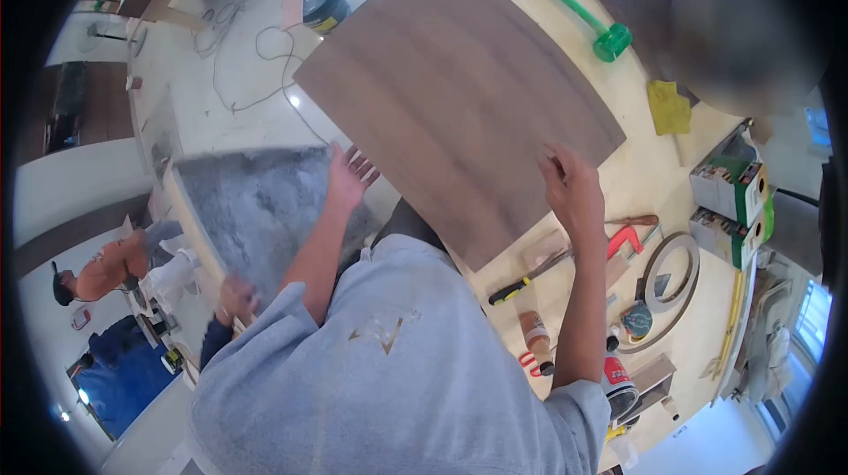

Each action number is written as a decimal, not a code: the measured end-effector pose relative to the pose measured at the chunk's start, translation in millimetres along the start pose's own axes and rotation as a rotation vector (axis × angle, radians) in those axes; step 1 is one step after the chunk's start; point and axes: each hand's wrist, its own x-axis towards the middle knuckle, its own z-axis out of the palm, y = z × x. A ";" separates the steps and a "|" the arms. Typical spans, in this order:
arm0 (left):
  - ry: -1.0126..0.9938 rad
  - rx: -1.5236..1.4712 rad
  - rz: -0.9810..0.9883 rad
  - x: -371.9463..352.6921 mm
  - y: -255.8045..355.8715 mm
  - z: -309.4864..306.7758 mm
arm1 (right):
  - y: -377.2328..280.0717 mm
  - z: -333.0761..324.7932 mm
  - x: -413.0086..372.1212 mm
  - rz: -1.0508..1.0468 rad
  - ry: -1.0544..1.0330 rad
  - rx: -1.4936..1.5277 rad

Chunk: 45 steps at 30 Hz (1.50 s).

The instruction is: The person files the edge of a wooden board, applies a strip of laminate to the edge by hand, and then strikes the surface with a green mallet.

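Brown wood panel, with left hand spread beside it and right hand curled above

Large, flat and set at a slant across the middle of the view, partly over a pale wooden table, with the nearest corner close to the wearer's grey shirt.

At left, just beside the panel's edge: left hand with palm turned inward, fingers well apart and slightly bent. Cannot tell if touching the edge. At right, over the panel's face near the right-hand border: right hand with fingers bent inward and bunched near the thumb. Cannot tell if fully together, pinching anything or touching the wood.

Beyond the panel's far right side, a green mallet and, near it, a yellow cloth. Around the right forearm, on the table: a long tool with a black-and-yellow handle, a red hand tool, a pale ring-shaped roll and a small bottle.

At upper left, a dark tub with a thin cord nearby. Behind the left elbow, a co-worker's blurred hand; farther back, a person in an orange top.
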 end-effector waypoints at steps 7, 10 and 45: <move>-0.115 0.161 -0.019 3.4 31.5 39.4 | 46.0 42.4 121.6 0.035 0.045 -0.284; -0.155 0.281 -0.060 3.6 45.7 44.8 | 56.3 46.9 148.8 0.087 0.082 -0.345; -0.238 0.241 -0.281 -16.9 33.3 34.9 | -39.1 128.7 489.5 0.193 -0.326 -0.094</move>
